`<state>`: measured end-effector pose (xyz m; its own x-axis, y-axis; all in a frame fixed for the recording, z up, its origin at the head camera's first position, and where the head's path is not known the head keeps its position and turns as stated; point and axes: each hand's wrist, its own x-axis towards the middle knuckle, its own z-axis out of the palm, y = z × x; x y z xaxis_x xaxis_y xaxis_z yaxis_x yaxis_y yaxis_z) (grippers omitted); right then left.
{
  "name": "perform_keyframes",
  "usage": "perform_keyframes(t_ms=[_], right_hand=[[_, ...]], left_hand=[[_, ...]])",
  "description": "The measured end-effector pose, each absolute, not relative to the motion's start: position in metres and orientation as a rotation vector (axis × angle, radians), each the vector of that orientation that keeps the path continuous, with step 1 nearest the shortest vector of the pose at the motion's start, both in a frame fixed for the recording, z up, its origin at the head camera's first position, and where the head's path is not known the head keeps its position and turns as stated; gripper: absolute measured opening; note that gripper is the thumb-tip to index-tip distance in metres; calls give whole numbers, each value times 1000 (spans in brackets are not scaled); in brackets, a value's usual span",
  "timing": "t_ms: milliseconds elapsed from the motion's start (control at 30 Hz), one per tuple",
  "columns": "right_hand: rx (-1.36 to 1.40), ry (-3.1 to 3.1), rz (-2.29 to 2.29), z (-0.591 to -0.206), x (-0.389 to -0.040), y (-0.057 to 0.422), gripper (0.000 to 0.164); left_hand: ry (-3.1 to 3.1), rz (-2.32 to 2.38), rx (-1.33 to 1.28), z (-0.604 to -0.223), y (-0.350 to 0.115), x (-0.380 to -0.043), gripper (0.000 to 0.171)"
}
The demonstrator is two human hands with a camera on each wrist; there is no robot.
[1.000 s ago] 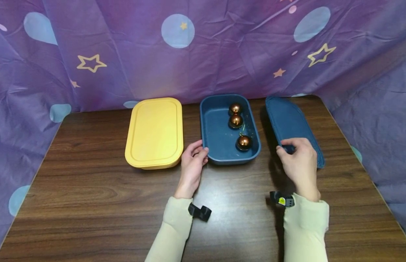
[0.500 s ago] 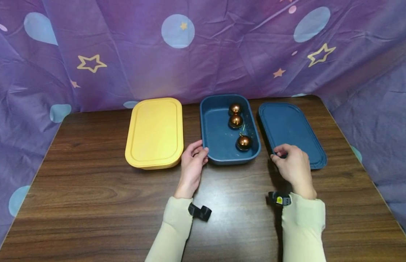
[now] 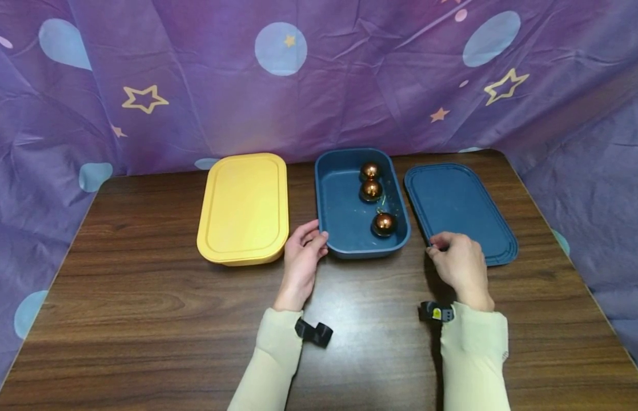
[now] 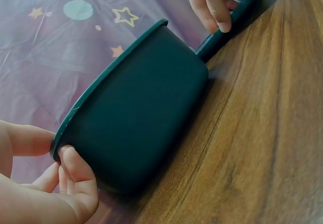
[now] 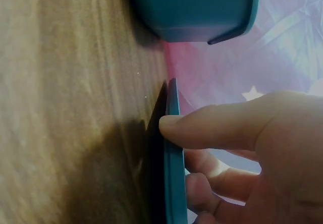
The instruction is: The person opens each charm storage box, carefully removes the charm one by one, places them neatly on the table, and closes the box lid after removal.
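An uncovered blue box [image 3: 344,220] stands mid-table with three shiny copper baubles [image 3: 371,190] along its right side. My left hand [image 3: 304,257] holds the rim at its near left corner, thumb and fingers pinching it in the left wrist view. To the right of the box is its flat blue lid [image 3: 452,200]. My right hand [image 3: 460,265] pinches the lid's near left edge. In the right wrist view the thumb [image 5: 176,128] lies on that edge, and a dark shadow gap shows between the lid and the wood.
A yellow box with its lid on [image 3: 244,205] stands left of the blue box. The wooden table [image 3: 159,337] ends at the back against a purple cloth [image 3: 344,85] printed with stars, which also hangs at both sides.
The blue lid has come down from a steep tilt to nearly flat. My right hand has moved slightly left and nearer with it. The left hand and the blue box stay put.
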<state>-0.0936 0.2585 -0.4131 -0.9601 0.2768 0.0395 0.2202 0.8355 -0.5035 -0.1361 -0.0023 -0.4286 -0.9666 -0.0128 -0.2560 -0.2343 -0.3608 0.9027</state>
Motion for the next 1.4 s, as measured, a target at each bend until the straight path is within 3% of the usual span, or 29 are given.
perform_keyframes(t_ms=[933,1400], right_hand=[[-436,-2990,789,-415,-97,258,31],[-402,-3004,849,-411,-96,260,29]], left_hand=[[1558,2507,-350,-429,-3,-138,42],[1834,2395,-265,-421,-4,-133,38]])
